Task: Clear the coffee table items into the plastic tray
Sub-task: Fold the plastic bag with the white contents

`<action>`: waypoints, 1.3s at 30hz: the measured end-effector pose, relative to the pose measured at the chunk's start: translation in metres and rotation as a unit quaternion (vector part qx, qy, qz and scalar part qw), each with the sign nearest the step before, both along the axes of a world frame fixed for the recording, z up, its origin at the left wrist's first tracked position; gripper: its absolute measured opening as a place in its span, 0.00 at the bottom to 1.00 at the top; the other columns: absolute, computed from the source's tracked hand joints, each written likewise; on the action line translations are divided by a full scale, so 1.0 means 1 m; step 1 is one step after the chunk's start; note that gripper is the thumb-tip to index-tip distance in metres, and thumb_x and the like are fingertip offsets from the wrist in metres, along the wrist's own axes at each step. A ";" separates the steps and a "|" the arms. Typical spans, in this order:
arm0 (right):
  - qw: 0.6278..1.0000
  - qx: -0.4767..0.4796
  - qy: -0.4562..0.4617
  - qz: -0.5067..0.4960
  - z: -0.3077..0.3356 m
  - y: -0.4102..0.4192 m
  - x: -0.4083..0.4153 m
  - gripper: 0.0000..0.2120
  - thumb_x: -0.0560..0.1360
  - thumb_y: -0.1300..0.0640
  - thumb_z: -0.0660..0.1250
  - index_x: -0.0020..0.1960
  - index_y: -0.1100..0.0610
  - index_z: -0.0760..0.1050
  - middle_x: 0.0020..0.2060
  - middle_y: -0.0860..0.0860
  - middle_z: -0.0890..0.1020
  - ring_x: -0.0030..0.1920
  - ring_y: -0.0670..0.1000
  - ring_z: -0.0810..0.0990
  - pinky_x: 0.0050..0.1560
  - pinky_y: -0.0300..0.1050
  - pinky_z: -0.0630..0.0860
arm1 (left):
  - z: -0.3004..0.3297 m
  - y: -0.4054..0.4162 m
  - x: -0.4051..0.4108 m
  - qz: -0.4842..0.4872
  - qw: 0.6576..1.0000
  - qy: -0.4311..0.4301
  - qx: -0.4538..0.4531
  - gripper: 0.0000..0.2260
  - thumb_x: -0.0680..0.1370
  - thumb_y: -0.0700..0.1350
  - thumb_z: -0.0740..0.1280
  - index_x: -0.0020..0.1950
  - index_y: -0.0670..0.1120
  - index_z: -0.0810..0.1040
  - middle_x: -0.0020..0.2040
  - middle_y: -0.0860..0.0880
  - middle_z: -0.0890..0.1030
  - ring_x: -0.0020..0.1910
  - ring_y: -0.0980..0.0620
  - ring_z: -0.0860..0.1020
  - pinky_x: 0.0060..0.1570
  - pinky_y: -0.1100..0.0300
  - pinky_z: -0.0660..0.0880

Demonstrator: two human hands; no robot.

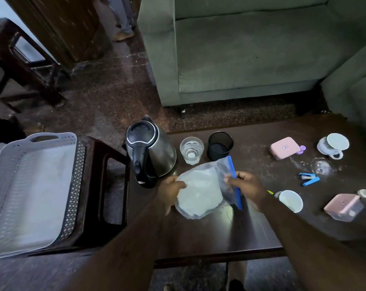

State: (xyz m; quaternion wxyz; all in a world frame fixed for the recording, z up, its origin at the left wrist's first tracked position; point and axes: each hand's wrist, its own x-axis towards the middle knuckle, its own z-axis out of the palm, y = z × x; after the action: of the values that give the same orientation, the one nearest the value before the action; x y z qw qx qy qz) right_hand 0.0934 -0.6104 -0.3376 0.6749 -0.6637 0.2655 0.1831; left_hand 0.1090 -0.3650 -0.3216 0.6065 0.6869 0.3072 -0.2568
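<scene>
Pinching the floppy, slippery bag (201,193) beside the kettle (150,152), your fingers (230,178) should grip its stiffer blue edge.

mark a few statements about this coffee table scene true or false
1. Both hands hold the zip bag. True.
2. The plastic tray already holds the kettle. False: the kettle stands on the coffee table; nothing shows in the tray.
3. The glass stands between the kettle and the black mesh cup. True.
4. The blue stapler lies left of the kettle. False: it lies far to the right.
</scene>
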 end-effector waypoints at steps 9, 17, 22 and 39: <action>0.971 0.218 0.097 0.019 0.003 -0.011 -0.008 0.13 0.76 0.66 0.58 0.53 0.66 0.79 0.51 0.59 0.86 0.45 0.61 0.87 0.39 0.48 0.85 | 0.004 0.006 -0.004 -0.007 0.999 -0.043 -0.017 0.09 0.73 0.32 0.61 0.43 0.44 0.77 0.40 0.45 0.78 0.40 0.48 0.76 0.39 0.59 0.72; 0.976 0.027 0.000 0.216 0.009 0.007 -0.009 0.09 0.63 0.64 0.76 0.43 0.56 0.85 0.36 0.54 0.86 0.39 0.49 0.84 0.41 0.47 0.80 | 0.000 0.003 -0.003 -0.030 0.997 0.006 -0.066 0.09 0.70 0.33 0.63 0.48 0.42 0.77 0.45 0.41 0.77 0.47 0.45 0.74 0.48 0.53 0.70; 0.970 -0.043 -0.029 0.237 0.011 0.023 -0.003 0.13 0.66 0.63 0.79 0.49 0.55 0.82 0.40 0.46 0.85 0.39 0.41 0.82 0.39 0.33 0.78 | -0.005 0.006 0.002 -0.057 0.996 0.007 -0.064 0.10 0.72 0.33 0.63 0.52 0.41 0.78 0.45 0.42 0.79 0.46 0.45 0.76 0.47 0.54 0.72; 0.988 -0.058 0.071 0.125 0.001 0.005 -0.001 0.17 0.67 0.63 0.78 0.54 0.61 0.82 0.47 0.57 0.86 0.42 0.51 0.85 0.38 0.40 0.78 | -0.033 0.017 0.006 -0.179 0.964 -0.054 0.191 0.18 0.72 0.37 0.69 0.62 0.44 0.74 0.52 0.48 0.77 0.50 0.51 0.75 0.47 0.65 0.67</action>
State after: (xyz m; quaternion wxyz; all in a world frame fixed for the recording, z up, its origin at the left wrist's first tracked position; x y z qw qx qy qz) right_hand 0.0928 -0.6057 -0.3362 0.5863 -0.7152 0.2380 0.2968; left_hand 0.1152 -0.3481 -0.3546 0.4242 0.8466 0.1886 -0.2604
